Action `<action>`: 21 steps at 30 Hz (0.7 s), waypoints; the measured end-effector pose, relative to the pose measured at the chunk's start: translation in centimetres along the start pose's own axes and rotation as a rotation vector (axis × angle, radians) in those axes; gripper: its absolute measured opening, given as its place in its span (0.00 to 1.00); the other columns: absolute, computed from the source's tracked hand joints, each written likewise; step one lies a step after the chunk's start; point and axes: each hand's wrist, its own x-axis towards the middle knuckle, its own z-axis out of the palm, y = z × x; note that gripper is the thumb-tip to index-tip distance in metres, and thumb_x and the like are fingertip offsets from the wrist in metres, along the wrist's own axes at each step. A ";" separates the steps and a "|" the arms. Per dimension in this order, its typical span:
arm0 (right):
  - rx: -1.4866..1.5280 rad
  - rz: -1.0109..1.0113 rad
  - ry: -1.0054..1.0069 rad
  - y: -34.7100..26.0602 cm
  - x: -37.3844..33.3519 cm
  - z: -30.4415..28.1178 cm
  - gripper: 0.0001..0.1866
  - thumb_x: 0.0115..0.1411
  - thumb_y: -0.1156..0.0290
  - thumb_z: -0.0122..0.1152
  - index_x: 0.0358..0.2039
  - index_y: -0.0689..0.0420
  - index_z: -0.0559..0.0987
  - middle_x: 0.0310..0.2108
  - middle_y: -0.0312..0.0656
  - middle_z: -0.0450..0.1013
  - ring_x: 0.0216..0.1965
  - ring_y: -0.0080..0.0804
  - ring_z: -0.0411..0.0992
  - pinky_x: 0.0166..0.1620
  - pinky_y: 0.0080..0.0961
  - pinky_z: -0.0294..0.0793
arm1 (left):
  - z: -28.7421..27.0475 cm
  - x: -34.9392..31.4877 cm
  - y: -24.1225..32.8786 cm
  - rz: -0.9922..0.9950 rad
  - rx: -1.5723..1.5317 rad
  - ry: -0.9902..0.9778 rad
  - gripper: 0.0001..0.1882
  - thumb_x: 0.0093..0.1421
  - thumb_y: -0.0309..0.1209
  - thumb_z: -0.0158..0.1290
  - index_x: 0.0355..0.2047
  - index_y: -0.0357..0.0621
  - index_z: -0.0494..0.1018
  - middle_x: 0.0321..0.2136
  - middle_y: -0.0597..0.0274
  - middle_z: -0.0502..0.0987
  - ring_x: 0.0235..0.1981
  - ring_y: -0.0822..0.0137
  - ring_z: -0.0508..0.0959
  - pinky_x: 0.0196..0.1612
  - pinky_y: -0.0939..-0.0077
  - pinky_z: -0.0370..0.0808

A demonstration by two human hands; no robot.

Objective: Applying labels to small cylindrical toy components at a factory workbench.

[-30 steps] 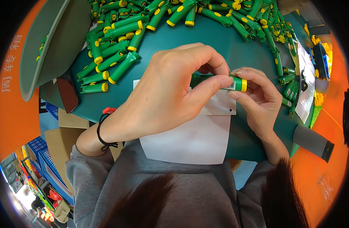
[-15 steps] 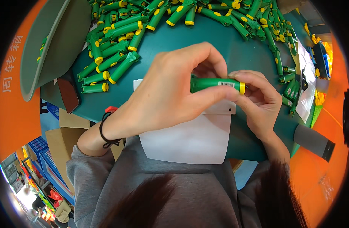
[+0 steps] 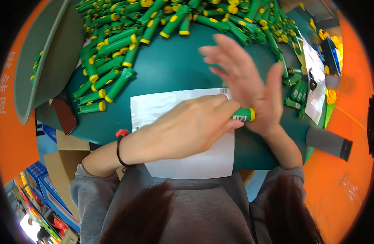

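Observation:
My left hand (image 3: 183, 128) is closed around a small green tube with a yellow end cap (image 3: 247, 114), above a white sheet (image 3: 191, 166). A barcode label shows on the tube's side beside the cap; my fingers hide the rest of it. My right hand (image 3: 250, 83) is open, its fingers stretched away from me and its thumb apart. The lower part of that palm lies close against the capped end; whether it touches cannot be made out. One barcode sticker sits at the sheet's far right corner.
Many similar green tubes (image 3: 122, 42) are heaped along the far side of the green table (image 3: 166, 61). Several labelled tubes (image 3: 297, 91) lie at right, near a grey cylinder (image 3: 327, 142). A large grey-green bin (image 3: 52, 61) stands at left beside a dark flat object (image 3: 65, 114).
My right hand has let go of the tube's end and opened out flat. My left hand, with the tube, has come lower and nearer. The sheet's far edge is now uncovered.

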 end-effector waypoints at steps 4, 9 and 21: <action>-0.158 -0.030 -0.224 -0.3 -0.9 0.2 0.53 0.66 0.30 0.08 0.71 0.64 0.55 0.65 0.52 0.63 0.67 0.43 0.59 0.71 0.40 0.44 | 1.8 -0.2 -0.1 0.127 0.117 0.054 0.24 0.58 0.24 0.60 0.55 0.40 0.70 0.29 0.53 0.69 0.29 0.51 0.74 0.32 0.59 0.73; -0.080 -0.124 -0.089 0.2 -0.8 0.8 0.50 0.69 0.34 0.11 0.70 0.65 0.58 0.62 0.53 0.66 0.65 0.44 0.62 0.70 0.40 0.49 | 1.5 0.0 -0.4 0.125 0.160 0.027 0.21 0.60 0.25 0.59 0.54 0.40 0.71 0.32 0.53 0.73 0.33 0.54 0.77 0.34 0.62 0.74; -0.986 0.121 -0.009 0.3 -3.5 -6.3 0.17 0.54 0.69 0.74 0.42 0.58 0.80 0.39 0.38 0.72 0.41 0.28 0.68 0.44 0.23 0.68 | -18.3 -9.3 -1.1 -0.163 1.445 1.021 0.13 0.67 0.30 0.56 0.50 0.42 0.79 0.42 0.57 0.82 0.42 0.65 0.81 0.48 0.72 0.76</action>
